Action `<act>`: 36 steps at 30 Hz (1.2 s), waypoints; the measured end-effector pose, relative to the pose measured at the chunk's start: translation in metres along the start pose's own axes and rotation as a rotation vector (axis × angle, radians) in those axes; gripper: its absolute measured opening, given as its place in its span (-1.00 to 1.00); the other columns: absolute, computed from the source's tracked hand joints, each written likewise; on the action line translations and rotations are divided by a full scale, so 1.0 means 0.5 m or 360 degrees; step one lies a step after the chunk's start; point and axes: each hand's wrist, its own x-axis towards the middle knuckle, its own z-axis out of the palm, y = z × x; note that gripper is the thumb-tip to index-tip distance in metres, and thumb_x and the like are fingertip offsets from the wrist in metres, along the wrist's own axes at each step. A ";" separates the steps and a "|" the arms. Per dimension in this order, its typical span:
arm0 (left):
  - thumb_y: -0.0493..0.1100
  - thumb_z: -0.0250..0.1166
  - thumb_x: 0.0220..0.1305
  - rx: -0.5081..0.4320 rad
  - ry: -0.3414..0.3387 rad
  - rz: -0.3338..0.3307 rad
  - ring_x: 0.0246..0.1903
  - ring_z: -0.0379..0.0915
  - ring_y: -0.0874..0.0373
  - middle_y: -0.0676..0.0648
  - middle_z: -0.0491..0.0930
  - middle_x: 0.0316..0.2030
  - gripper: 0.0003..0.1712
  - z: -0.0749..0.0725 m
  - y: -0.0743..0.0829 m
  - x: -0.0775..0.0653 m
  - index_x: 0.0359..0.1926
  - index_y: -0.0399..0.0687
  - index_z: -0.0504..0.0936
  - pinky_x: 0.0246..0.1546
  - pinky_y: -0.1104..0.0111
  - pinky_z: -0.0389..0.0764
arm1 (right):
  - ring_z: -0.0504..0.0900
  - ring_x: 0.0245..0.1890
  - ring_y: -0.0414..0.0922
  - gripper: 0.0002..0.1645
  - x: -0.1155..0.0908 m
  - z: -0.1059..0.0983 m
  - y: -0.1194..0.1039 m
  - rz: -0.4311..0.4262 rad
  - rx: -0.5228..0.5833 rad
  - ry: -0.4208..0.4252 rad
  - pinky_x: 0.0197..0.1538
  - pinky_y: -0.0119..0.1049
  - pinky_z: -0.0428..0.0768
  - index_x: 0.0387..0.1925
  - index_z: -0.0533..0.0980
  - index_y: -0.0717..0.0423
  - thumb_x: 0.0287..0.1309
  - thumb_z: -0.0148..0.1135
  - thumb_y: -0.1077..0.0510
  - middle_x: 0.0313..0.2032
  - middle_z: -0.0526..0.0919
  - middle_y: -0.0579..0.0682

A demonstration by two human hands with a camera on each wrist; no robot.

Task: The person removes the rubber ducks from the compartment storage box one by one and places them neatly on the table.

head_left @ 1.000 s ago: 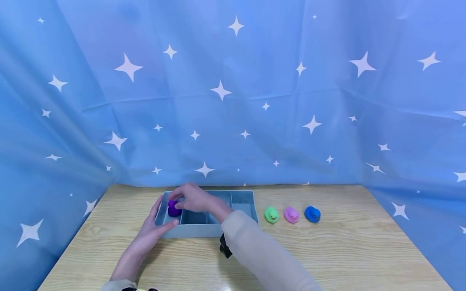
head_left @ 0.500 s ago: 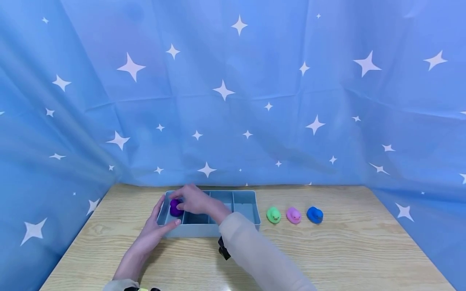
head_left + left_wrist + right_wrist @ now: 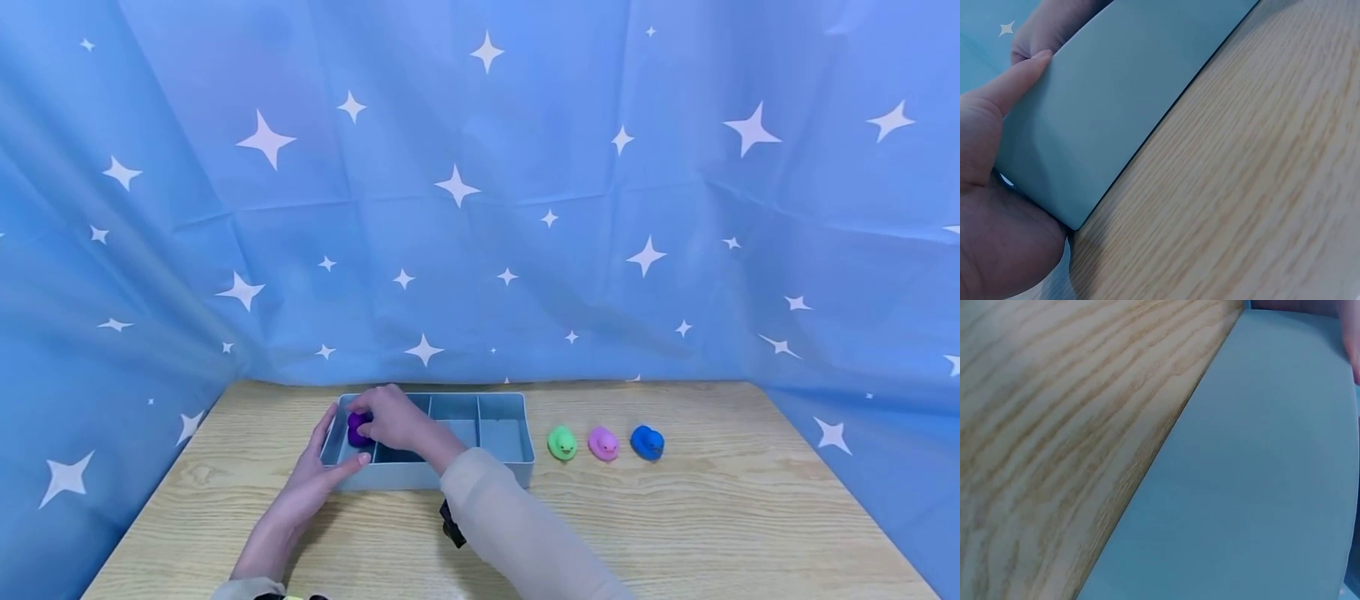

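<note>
In the head view, a light blue divided box (image 3: 420, 477) stands on the table with its long side toward me. My left hand (image 3: 307, 487) holds its left end, thumb (image 3: 1025, 78) over the front rim and fingers along the left side. My right hand (image 3: 397, 419) reaches across the box and pinches a purple toy duck (image 3: 357, 432) inside the leftmost compartment. Fingers partly cover the duck, and I cannot tell whether it rests on the compartment floor. The left wrist view shows the box's front wall (image 3: 1116, 94) close up.
To the right of the box, a green toy duck (image 3: 562, 443), a pink one (image 3: 603, 444) and a blue one (image 3: 647, 442) sit in a row on the wooden table (image 3: 720, 517). A blue star-printed curtain (image 3: 480, 233) hangs behind and at the sides.
My right hand has dipped slightly and its forearm has shifted a little left, still pinching the purple toy duck. The left hand keeps its hold on the box.
</note>
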 end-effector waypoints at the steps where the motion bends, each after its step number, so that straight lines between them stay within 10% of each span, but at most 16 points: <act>1: -0.08 0.38 0.38 -0.0002 -0.0001 0.0003 0.56 -0.56 -0.30 -0.16 -0.50 0.62 0.21 0.000 0.000 0.000 0.66 0.31 -0.36 0.38 -0.42 -0.27 | 0.65 0.08 -0.25 -0.55 0.000 0.001 0.001 -0.0002 0.0010 0.0003 0.08 -0.51 0.55 0.21 0.64 0.09 0.30 0.39 0.25 0.06 0.74 -0.07; 22: -0.09 0.39 0.38 -0.0064 -0.0019 0.0049 0.57 -0.53 -0.25 -0.22 -0.40 0.62 0.21 -0.001 -0.004 -0.002 0.66 0.29 -0.35 0.44 -0.33 -0.23 | 0.57 -0.23 -0.29 -0.71 0.008 0.027 -0.020 0.0013 -0.0247 0.0039 -0.20 -0.56 0.47 0.03 0.74 0.03 0.29 0.39 0.23 -0.11 0.76 -0.15; 36: -0.08 0.38 0.39 -0.0046 -0.0029 0.0038 0.57 -0.45 -0.29 -0.25 -0.39 0.62 0.22 0.001 -0.002 -0.003 0.66 0.28 -0.39 0.44 -0.33 -0.17 | 0.64 -0.08 -0.26 -0.72 0.010 0.032 -0.012 -0.0051 -0.0296 0.0034 0.04 -0.51 0.49 0.01 0.77 -0.06 0.28 0.42 0.17 -0.12 0.78 -0.25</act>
